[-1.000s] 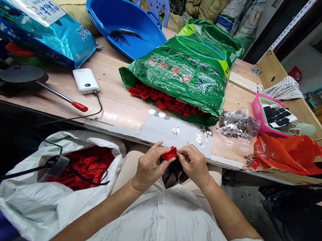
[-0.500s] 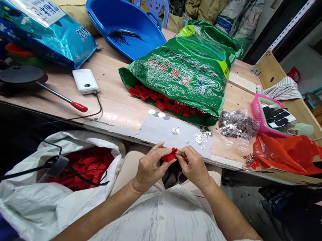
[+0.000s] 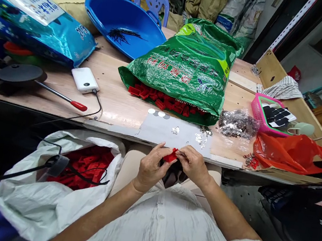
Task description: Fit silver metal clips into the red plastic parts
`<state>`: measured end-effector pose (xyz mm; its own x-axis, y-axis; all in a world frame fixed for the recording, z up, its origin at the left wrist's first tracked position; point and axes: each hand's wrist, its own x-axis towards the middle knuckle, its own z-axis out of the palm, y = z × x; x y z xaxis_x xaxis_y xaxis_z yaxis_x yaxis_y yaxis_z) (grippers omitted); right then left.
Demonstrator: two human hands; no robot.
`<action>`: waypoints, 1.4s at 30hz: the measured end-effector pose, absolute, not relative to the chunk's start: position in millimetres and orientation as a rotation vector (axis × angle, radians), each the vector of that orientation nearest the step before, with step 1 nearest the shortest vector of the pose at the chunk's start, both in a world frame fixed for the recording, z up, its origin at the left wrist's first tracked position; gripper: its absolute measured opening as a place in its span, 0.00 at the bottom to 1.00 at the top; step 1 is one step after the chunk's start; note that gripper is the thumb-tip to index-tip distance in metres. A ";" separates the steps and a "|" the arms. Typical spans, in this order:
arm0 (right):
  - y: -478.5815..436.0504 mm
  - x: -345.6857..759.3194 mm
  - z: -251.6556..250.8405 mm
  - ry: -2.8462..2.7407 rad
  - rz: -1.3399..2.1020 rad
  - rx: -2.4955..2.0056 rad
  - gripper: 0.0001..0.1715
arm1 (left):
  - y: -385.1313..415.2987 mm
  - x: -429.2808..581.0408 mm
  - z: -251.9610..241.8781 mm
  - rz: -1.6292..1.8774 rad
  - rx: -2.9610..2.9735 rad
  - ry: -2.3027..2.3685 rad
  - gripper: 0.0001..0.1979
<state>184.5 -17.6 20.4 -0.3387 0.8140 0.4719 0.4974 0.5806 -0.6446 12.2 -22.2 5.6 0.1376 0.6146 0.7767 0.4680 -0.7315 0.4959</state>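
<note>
Between both hands, a red part (image 3: 170, 155) sits pinched: left hand (image 3: 149, 168) and right hand (image 3: 193, 166) grip it together, green sack (image 3: 188, 67) just beyond them.

Table (image 3: 115, 100) runs across the far side. A big sack (image 3: 188, 67) lies mid-table, with plastic pieces (image 3: 164, 100) spilling out of its near end. The basin (image 3: 122, 19) sits far-left of the sack and the power bank (image 3: 85, 80) near-left. Right of the sack is a bag of metal bits (image 3: 237, 123), then a basket (image 3: 270, 114) with a carrier bag (image 3: 291, 152) just near of it. Near left, below the table edge, is an open floor bag (image 3: 51, 201). The left hand (image 3: 151, 168) and right hand (image 3: 193, 167) meet near the edge, a small piece (image 3: 170, 155) between them.
</note>
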 end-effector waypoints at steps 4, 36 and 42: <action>-19.2 183.9 20.9 -2.014 0.470 -1.074 0.06 | -22.3 11.5 3.6 1.654 2.271 1.102 0.17; -12.2 194.5 24.1 -1.731 1.076 -1.364 0.10 | -22.8 10.6 0.0 1.590 2.217 1.079 0.14; -14.6 191.5 27.4 -1.760 1.029 -1.358 0.09 | -21.6 10.8 0.8 1.633 2.232 1.085 0.16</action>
